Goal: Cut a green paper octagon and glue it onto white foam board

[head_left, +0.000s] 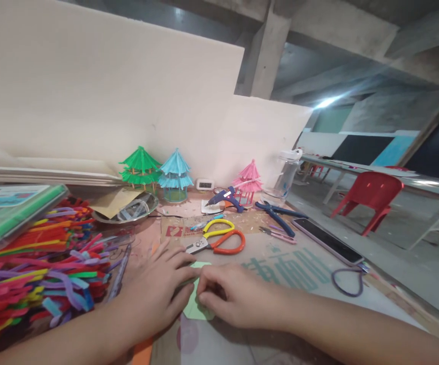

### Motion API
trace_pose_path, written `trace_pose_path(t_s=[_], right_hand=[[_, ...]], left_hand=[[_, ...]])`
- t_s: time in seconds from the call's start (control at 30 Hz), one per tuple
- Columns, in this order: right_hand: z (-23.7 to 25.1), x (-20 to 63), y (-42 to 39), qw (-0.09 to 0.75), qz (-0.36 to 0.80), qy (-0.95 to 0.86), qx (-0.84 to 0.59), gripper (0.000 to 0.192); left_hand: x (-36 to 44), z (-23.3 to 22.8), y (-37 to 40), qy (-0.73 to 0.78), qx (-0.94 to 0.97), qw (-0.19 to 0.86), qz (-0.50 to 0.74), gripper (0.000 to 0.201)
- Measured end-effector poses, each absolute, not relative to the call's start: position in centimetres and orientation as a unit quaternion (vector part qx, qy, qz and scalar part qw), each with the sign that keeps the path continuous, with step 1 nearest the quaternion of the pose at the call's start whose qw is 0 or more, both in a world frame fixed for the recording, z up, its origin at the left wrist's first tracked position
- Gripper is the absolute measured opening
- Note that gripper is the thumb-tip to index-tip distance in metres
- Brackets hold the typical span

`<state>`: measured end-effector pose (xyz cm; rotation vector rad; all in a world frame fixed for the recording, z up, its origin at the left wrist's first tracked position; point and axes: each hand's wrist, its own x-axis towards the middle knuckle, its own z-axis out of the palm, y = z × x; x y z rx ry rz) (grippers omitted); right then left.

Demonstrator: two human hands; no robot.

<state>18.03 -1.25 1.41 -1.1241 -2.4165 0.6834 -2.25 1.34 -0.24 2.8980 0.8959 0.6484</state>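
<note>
Light green paper sheet [195, 304] is pressed flat on the tabletop [280, 284] under left hand [154, 294] and right hand [234, 299], fingers together. Judged light, thin, creasable; best gripped at edges.

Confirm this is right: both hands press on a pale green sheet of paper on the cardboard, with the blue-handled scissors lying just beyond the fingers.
One detail is wrong. The head view shows the scissors with one yellow and one orange handle, not blue. The rest holds: the left hand and right hand press on the pale green paper on the cardboard, scissors just beyond the fingers.
</note>
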Motion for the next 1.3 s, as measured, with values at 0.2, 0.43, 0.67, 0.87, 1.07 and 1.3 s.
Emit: trace_pose_path(t_s=[0.2,0.43,0.67,0.87,1.07,1.3], right_hand=[[1.8,18.0,-1.4,0.178,0.237,-0.871,-0.393,0.006],[1.6,17.9,-1.4,0.194,0.207,-0.870,-0.403,0.005],[1.5,17.9,-1.5,0.184,0.230,-0.870,-0.395,0.005],[1.5,17.9,-1.4,0.184,0.223,-0.877,-0.384,0.007],[0.7,18.0,-1.2,0.216,0.192,-0.879,-0.379,0.005],[0.0,18.1,-0.6,0.311,0.322,-0.790,-0.419,0.006]], left_hand=[[-2.2,-0.2,1.4,0.284,0.936,0.016,0.209,0.023],[-2.2,-0.2,1.4,0.289,0.934,0.018,0.211,0.022],[-2.3,-0.2,1.4,0.290,0.935,0.012,0.206,0.023],[-2.3,-0.1,1.3,0.292,0.934,0.029,0.203,0.024],[-2.3,-0.3,1.3,0.289,0.933,0.015,0.216,0.022],[-2.2,-0.3,1.4,0.294,0.937,0.041,0.181,0.028]])
